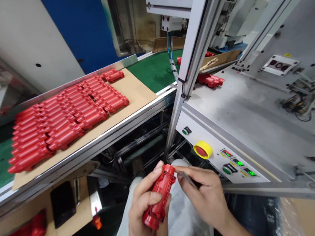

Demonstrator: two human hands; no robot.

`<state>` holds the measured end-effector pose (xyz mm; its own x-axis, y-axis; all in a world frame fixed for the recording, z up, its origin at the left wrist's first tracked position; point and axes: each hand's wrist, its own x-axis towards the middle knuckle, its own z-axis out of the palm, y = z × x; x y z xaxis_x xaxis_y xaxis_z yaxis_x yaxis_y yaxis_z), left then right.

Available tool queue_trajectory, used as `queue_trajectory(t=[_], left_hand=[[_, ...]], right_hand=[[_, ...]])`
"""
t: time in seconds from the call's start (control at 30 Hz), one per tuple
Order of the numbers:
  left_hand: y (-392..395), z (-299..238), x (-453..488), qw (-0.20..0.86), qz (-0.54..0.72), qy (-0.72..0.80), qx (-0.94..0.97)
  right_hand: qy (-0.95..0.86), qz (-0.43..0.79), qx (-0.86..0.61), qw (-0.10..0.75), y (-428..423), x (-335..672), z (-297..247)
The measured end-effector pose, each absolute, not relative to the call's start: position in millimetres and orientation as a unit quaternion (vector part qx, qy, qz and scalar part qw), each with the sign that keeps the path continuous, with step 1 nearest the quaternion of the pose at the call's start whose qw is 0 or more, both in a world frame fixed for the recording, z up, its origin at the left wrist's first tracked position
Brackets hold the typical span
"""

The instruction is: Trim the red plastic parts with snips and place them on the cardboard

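Note:
My left hand (147, 211) is wrapped round a red plastic cylindrical housing (159, 199), which tilts with its upper end toward the right. Dark outlines mark the slots and recesses along its side. Close to that upper end, my right hand (203, 189) pinches a slim grey metal tool (188, 179) like a small blade; its exact kind is partly hidden by the fingers. The tip of the tool is near the housing's edge, and I cannot tell whether they touch. Both hands are above my lap.
Rows of similar red housings (60, 118) lie on a cardboard sheet (138, 91) over the green conveyor belt (154, 70). At right stands a machine with an emergency stop button (202, 150) and a metal frame post (193, 33). A lower shelf holds a dark phone-like slab (63, 203).

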<state>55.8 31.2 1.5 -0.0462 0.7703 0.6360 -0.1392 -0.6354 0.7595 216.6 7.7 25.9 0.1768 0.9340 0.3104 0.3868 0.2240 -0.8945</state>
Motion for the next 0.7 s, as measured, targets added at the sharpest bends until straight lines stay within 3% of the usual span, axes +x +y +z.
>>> queue_trajectory(t=[0.1,0.4,0.7], left_hand=[[32.4,3.5,54.3,0.330,0.672,0.281,0.600],[28.1,8.6,54.7,0.363,0.667,0.246,0.603],[23.8,6.9,55.1,0.309,0.665,0.227,0.641]], right_hand=[[-0.520,0.296,-0.605,0.525,3.7,224.0,32.7],[-0.711,0.040,-0.547,0.439,0.1,232.1,43.9],[-0.745,-0.047,-0.547,0.379,-6.0,240.7,48.5]])
